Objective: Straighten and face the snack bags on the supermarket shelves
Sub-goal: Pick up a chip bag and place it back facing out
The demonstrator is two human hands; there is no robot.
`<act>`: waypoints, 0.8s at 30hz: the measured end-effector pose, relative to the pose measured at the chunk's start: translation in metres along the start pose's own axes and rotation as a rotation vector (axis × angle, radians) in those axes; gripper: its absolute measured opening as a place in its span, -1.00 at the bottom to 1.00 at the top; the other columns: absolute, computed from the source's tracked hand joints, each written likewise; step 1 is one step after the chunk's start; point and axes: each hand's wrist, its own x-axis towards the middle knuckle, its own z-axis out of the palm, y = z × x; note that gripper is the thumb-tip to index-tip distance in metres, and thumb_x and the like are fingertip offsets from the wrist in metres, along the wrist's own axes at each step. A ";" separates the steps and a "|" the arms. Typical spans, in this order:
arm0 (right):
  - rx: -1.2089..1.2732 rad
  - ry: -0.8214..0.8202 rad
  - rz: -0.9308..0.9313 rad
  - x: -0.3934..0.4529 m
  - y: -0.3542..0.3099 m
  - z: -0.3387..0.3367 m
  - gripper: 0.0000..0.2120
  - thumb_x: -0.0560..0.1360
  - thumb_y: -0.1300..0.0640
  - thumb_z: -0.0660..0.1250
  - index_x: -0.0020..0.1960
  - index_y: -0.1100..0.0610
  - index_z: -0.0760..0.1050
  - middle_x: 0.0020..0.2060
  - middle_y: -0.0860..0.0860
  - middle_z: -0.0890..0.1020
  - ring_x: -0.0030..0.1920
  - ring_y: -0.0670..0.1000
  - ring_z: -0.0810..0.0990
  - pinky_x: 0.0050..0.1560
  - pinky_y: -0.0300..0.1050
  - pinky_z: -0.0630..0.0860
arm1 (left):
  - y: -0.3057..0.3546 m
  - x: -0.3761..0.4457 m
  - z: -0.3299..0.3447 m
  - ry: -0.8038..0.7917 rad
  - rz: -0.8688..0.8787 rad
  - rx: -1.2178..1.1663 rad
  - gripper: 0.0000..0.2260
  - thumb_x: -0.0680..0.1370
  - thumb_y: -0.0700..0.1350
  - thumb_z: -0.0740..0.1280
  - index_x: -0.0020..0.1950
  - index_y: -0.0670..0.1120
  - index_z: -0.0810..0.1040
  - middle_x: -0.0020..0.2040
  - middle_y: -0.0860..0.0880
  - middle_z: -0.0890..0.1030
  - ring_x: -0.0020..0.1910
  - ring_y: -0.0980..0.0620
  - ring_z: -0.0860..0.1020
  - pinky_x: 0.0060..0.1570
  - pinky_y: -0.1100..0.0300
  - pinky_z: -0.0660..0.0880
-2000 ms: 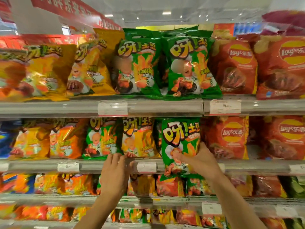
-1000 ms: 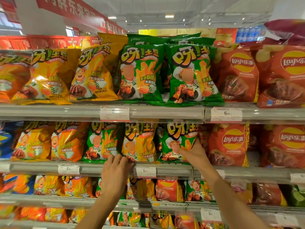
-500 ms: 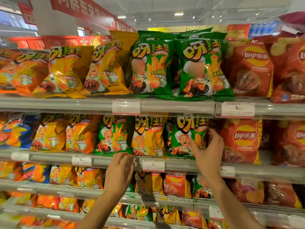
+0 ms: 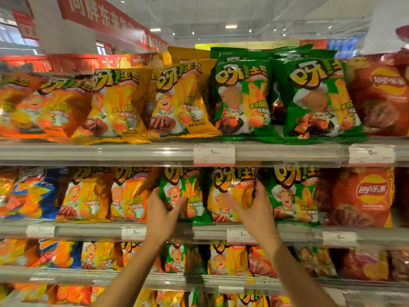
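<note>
Here the left hand [image 4: 162,214] holds the green bag [image 4: 188,196].

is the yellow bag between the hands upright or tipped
Upright: the yellow bag stands on its bottom edge, front facing out, right hand gripping its side.

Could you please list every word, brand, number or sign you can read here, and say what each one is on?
"呀!土豆": green bag on the upper shelf, and its neighbours.
"Lay's乐事": red bag on the second shelf.
"5": price tag on the upper rail.
"6": price tag at the right.
"5": price tag on the second rail.
Red banner: large white characters, cut off and blurred.
Small print on bags: unreadable.
</note>
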 end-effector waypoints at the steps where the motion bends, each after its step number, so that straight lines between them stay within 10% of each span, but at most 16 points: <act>1: -0.009 -0.038 0.041 0.004 -0.001 0.003 0.12 0.27 -0.43 0.49 0.61 0.02 0.08 0.47 -0.03 0.40 0.45 0.05 0.39 0.45 0.11 0.38 | -0.001 0.007 -0.003 -0.056 -0.038 -0.034 -0.20 0.40 0.19 0.48 0.46 -0.23 0.29 0.29 -0.16 0.52 0.30 -0.15 0.48 0.31 -0.12 0.45; 5: 0.028 -0.124 0.163 0.021 0.004 0.006 0.11 0.11 -0.44 0.57 0.49 -0.02 0.22 0.15 -0.20 0.60 0.22 -0.04 0.58 0.20 -0.10 0.48 | -0.009 0.032 -0.005 -0.265 -0.157 -0.095 -0.01 0.27 0.23 0.53 0.50 -0.26 0.22 0.35 -0.16 0.52 0.33 -0.16 0.49 0.36 -0.11 0.42; 14: 0.125 -0.168 0.145 0.026 0.005 0.013 -0.41 0.21 -0.21 0.66 0.19 -0.12 0.60 0.01 -0.23 0.72 0.06 -0.22 0.67 0.27 0.03 0.57 | -0.024 0.058 -0.007 -0.433 -0.245 -0.191 -0.32 0.26 0.12 0.63 0.25 -0.12 0.49 0.14 -0.04 0.63 0.13 -0.02 0.58 0.17 0.04 0.51; 24: -0.087 0.035 0.145 0.021 -0.021 0.011 -0.08 0.06 -0.51 0.51 0.27 -0.03 0.49 0.07 -0.10 0.68 0.12 0.00 0.65 0.20 0.10 0.59 | -0.032 0.056 -0.007 -0.392 -0.278 -0.307 -0.43 0.24 0.04 0.64 0.17 -0.07 0.56 0.00 -0.04 0.71 0.00 0.00 0.66 -0.04 0.19 0.53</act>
